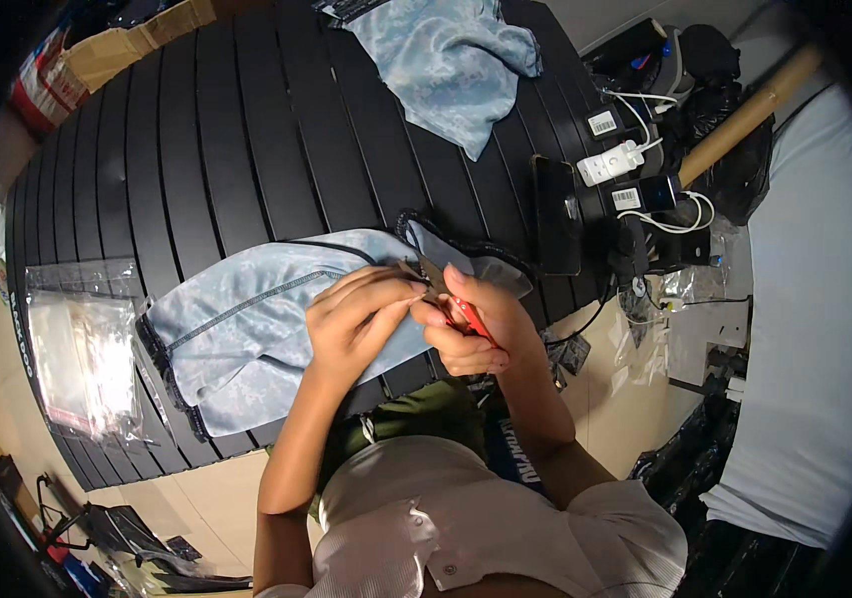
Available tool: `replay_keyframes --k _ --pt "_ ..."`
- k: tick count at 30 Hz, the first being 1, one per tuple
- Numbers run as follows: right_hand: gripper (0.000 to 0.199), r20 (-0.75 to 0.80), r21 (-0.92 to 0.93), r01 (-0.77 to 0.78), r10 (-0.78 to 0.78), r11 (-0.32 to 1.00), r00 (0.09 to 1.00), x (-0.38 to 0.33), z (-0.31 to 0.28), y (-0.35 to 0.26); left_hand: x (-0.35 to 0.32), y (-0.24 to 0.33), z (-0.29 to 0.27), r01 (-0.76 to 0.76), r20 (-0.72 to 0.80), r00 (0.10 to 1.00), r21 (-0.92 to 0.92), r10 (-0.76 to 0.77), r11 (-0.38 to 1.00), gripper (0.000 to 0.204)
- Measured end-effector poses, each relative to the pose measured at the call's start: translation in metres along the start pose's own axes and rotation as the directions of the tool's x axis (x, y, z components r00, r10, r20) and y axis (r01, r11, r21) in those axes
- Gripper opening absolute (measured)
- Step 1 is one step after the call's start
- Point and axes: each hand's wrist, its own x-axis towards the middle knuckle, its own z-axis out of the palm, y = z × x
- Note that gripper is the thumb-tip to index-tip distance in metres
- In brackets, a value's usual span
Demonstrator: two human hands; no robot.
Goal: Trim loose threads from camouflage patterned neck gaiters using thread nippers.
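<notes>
A pale blue patterned garment (246,309) with dark trimmed edges lies spread on the black slatted table in front of me. Over its right end, my right hand (481,319) is closed round the red handles of a small cutting tool (471,319), scissors or snips. The tool's dark blades point up and left, toward my left fingertips. My left hand (366,309) pinches at the garment's dark edge right beside the blades. What exactly lies between those fingertips is too small to make out.
Another pale blue garment (446,70) lies at the table's far side. Clear plastic bags (82,359) are stacked at the left. To the right are a dark phone-like slab (555,214), a white power strip (610,162) and cables. A cardboard box (137,45) stands beyond the far left edge.
</notes>
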Motion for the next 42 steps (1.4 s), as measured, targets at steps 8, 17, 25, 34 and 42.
replay_keyframes --k 8,17,25,34,42 --pt "0.041 -0.062 -0.102 0.051 -0.058 0.993 0.996 0.000 0.005 0.003 0.003 0.003 -0.001 -0.095 0.014 0.995 -0.003 0.095 0.995 0.017" --pt "0.034 -0.128 -0.624 0.460 -0.663 0.632 0.738 -0.020 -0.008 0.000 -0.016 0.004 -0.002 0.221 -0.126 0.957 -0.263 -0.261 0.939 0.011" --pt "0.038 0.007 -0.726 -0.688 -1.000 -0.011 0.009 -0.063 -0.078 -0.040 -0.003 0.005 -0.006 0.404 -0.079 0.894 -0.278 -0.440 0.871 0.009" --pt "0.036 -0.070 -0.680 -0.732 -0.997 0.031 0.022 -0.055 -0.071 -0.044 -0.023 0.039 -0.074 0.473 -0.325 0.852 0.144 -0.410 0.869 0.005" --pt "0.015 -0.083 -0.995 -0.080 -0.944 0.060 0.320 -0.013 -0.064 -0.036 -0.118 0.174 -0.194 0.690 -0.535 0.391 0.709 -0.749 -0.146 0.007"
